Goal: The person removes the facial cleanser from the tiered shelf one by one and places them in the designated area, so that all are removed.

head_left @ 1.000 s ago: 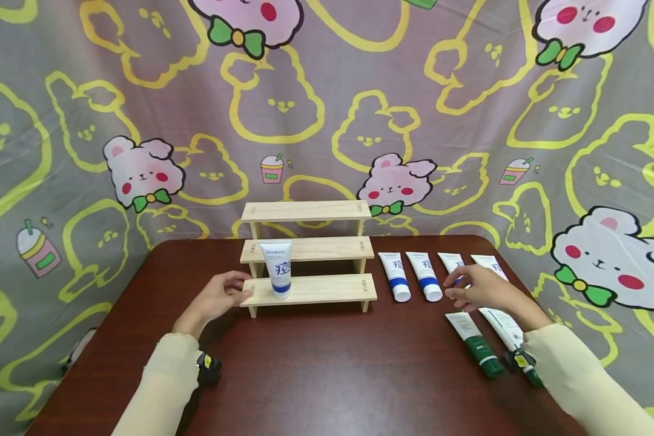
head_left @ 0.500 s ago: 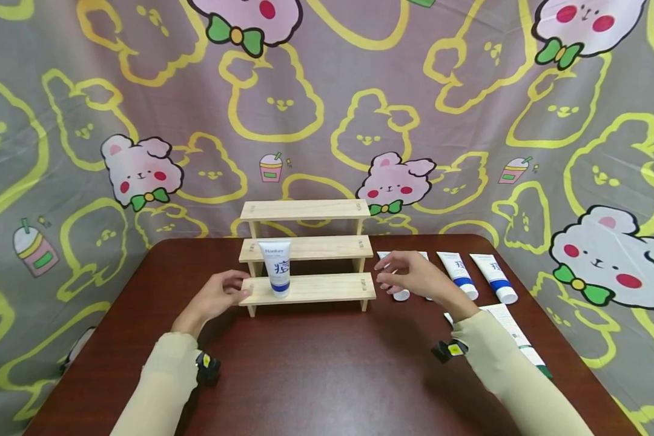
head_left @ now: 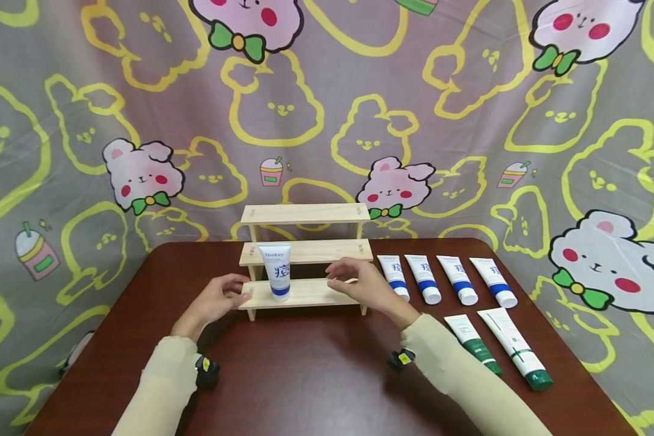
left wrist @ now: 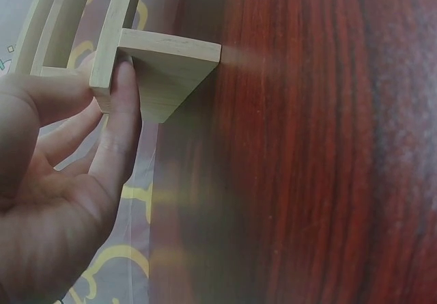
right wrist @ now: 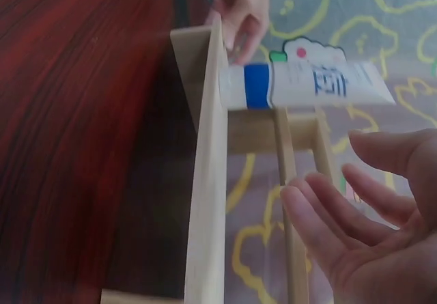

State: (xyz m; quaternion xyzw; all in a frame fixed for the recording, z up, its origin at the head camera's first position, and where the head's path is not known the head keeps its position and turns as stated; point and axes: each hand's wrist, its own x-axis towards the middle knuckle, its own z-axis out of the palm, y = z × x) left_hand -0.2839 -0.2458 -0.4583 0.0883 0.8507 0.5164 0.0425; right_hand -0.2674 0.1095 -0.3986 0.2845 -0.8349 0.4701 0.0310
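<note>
A three-tier wooden display rack [head_left: 310, 213] stands on the dark red-brown table. On its lowest board a white squeeze tube [head_left: 277, 272] with a blue band stands upright on its cap, towards the left end. My left hand [head_left: 215, 301] pinches the left end of that board; in the left wrist view the thumb lies on one face of the board [left wrist: 113, 44] and a finger on the other. My right hand [head_left: 362, 284] hovers by the right part of the lowest board, fingers loosely bent and holding nothing. In the right wrist view the tube [right wrist: 307, 85] is apart from the right hand [right wrist: 375, 229].
Right of the rack several white-and-blue tubes [head_left: 425, 278] lie in a row. Nearer the front lie a green-and-white tube [head_left: 473, 345] and a longer white tube with a green cap [head_left: 515, 348]. A patterned curtain [head_left: 327, 121] hangs behind the table.
My right hand has moved left, from over the tubes on the right side to the rack's lowest board, with nothing in it. The left hand stays at the board's end.
</note>
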